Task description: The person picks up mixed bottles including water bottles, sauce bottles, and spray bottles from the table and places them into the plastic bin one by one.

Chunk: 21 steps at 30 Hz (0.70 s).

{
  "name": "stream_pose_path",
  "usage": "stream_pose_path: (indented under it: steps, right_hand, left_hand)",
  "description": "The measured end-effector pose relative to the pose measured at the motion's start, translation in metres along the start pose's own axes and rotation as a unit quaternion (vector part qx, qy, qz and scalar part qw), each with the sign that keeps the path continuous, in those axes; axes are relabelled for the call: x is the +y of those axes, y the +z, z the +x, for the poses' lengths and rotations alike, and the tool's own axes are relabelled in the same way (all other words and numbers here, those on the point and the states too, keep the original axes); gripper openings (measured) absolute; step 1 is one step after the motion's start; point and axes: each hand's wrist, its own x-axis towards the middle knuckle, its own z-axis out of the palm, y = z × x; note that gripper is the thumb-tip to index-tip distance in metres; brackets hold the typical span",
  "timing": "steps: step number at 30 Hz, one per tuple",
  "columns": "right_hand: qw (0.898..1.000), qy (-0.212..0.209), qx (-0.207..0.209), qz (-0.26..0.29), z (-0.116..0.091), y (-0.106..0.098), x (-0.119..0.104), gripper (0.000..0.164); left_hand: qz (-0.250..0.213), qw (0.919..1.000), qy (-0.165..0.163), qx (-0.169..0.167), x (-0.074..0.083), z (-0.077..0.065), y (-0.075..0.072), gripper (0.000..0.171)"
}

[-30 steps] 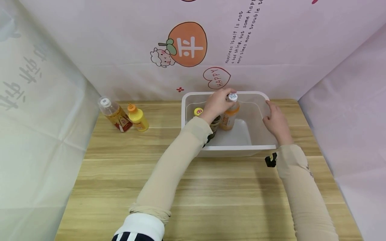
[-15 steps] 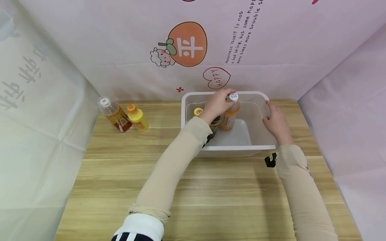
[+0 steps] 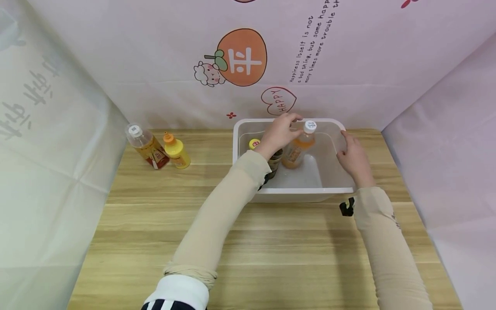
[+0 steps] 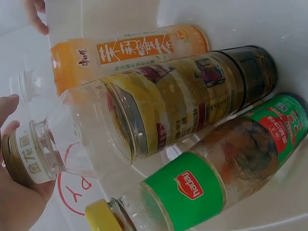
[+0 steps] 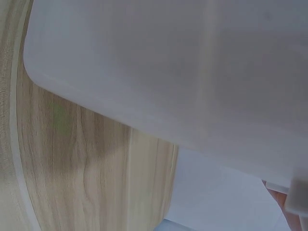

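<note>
My left hand reaches into a white plastic bin, thumb and fingers spread around nothing. Right of its fingertips, a drink bottle with an orange label and white cap leans toward the bin's right side. In the left wrist view, a gold-capped bottle with a yellow label has its cap against my left palm. A green-labelled sauce bottle with a yellow cap lies alongside it in that view. At the bin's right rim, my right hand grips the edge, thumb on the inner side.
On the wooden table, left of the bin, stand a clear bottle with a white cap and a yellow squeeze bottle with an orange top. A printed cloth wall rises behind the bin.
My left thumb and fingers have come away from the white-capped drink bottle, which has tipped to the right. The right hand still grips the bin's rim.
</note>
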Motion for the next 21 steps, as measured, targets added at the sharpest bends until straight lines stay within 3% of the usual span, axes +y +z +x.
stream_pose_path:
  steps: [7, 13, 21]
  right_hand:
    - [1.000, 0.000, -0.002, 0.002, 0.000, 0.002, 0.000, 0.066]
    - [1.000, 0.003, -0.006, 0.004, -0.001, 0.001, 0.000, 0.066]
    - [1.000, -0.006, 0.006, 0.002, -0.001, 0.000, -0.001, 0.067]
  left_hand:
    - [0.016, 0.9998, 0.011, 0.001, -0.003, -0.001, -0.002, 0.043]
    - [-0.021, 0.9995, 0.021, 0.007, -0.004, -0.005, -0.011, 0.042]
    - [-0.029, 0.9979, 0.037, 0.044, -0.010, -0.011, -0.027, 0.040]
